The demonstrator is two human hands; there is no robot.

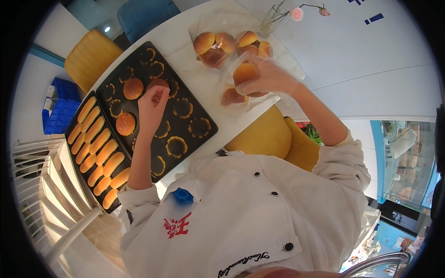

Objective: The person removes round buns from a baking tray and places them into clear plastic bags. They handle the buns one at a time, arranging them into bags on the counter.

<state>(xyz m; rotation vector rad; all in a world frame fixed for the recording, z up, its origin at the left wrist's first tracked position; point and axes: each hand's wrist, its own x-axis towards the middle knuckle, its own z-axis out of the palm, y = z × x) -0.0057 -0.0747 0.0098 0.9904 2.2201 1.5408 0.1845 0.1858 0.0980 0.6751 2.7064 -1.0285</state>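
Observation:
My right hand [269, 76], in a clear plastic glove, grips a round golden bun [245, 74] at a clear plastic bag [252, 104]. Another bun [233, 96] lies in that bag, lower left of my hand. Over the dark baking tray [200, 111], my bare left hand [154, 100] has its fingers curled together, with nothing visible in them. A round bun [157, 84] sits just past its fingertips; whether they touch is unclear. Two more round buns, one bun [133, 88] farther up and one bun [125, 124] nearer me, stand on the tray among browned crumb rings.
Left of the tray, a second tray [80, 166] carries rows of long rolls [100, 142]. Bagged buns [213, 48] and more bagged buns [252, 43] lie at the table's far side beside a glass vase [269, 26]. Yellow chairs [262, 133] adjoin the marble-patterned table [174, 52].

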